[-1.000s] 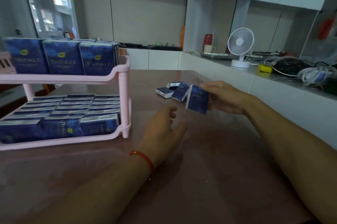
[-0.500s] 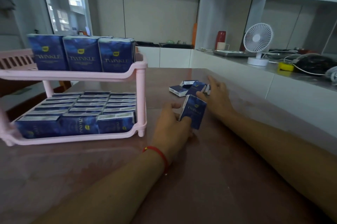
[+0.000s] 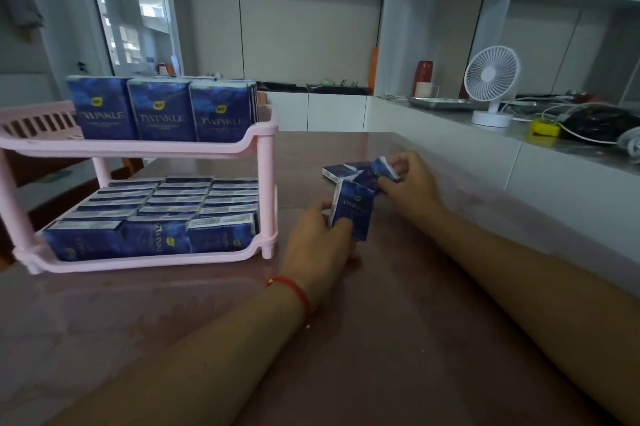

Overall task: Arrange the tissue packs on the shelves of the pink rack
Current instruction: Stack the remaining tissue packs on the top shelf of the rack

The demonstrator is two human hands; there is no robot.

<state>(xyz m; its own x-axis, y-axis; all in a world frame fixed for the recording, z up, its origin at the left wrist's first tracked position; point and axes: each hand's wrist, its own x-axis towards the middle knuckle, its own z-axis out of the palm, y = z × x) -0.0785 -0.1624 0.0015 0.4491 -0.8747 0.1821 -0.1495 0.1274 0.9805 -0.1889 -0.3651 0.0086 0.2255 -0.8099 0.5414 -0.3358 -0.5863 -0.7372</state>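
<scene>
Head view. The left hand (image 3: 320,242) grips one blue pack (image 3: 354,209) upright, thumb on its front face, fingers curled behind it, above the table (image 3: 398,339) and right of the rack (image 3: 258,145). The right hand (image 3: 410,185) pinches a second pack (image 3: 379,172) at the loose pile (image 3: 341,171) on the table, just beyond the first pack; the two held packs touch or overlap, which cannot be told. The rack's top shelf carries upright packs along its right part; its left part shows bare slats. The bottom shelf (image 3: 156,261) is filled with three rows of packs. A red cord (image 3: 294,290) circles the left wrist. A white fan (image 3: 491,79) stands on the counter (image 3: 540,145) at right.
</scene>
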